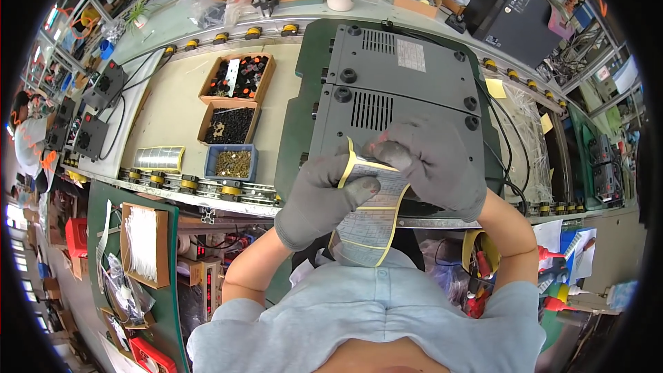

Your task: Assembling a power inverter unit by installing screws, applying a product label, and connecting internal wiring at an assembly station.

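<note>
My left hand [314, 202], in a grey work glove, is closed with its thumb pressed on a strip of silver labels with yellow edging [364, 228]. The strip hangs down in front of my shirt. My right hand [442, 166], also gloved in grey, is closed with fingertips pinched at the strip's top end. Just beyond both hands lie two dark grey metal equipment cases [407, 91], side by side, with vent slots and round black feet facing up. A whitish label [411, 56] is on the farther case. The cases rest on a green board [290, 148].
Left of the board are a box of black and orange parts [261, 86], a carton of black screws [238, 121] and a blue bin of brass-coloured screws [233, 164]. Another label sheet [159, 159] lies near the roller rail [188, 187]. Black cables [511, 145] run at the right.
</note>
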`<move>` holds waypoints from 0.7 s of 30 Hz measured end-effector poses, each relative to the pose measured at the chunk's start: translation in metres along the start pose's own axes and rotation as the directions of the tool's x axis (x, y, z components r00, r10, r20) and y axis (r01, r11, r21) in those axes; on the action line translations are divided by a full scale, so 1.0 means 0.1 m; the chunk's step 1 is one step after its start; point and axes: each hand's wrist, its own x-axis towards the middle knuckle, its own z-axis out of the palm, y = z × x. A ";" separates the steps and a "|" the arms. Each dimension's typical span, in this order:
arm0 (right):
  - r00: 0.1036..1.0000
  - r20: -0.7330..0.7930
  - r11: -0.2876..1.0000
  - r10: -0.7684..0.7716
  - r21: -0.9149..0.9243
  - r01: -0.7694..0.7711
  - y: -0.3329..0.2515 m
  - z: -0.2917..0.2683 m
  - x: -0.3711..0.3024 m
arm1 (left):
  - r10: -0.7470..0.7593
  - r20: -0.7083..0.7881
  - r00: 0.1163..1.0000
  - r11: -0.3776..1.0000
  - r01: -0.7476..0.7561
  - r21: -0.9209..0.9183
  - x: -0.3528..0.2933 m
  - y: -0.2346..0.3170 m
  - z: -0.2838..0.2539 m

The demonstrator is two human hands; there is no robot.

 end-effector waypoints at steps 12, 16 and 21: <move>0.978 -0.149 0.987 0.149 -0.031 -0.155 -0.13 0.14 -0.10 | -0.003 -0.030 1.000 0.999 0.002 -0.047 0.02 -0.06 -0.04; 0.959 -0.113 0.966 0.258 0.047 -0.254 -0.06 0.15 -0.13 | -0.042 0.006 0.999 0.994 0.043 -0.101 0.02 0.00 -0.06; 0.842 0.075 0.693 0.534 0.532 -0.486 -0.10 0.02 -0.06 | -0.069 0.055 0.996 0.985 0.076 -0.152 0.02 -0.03 -0.09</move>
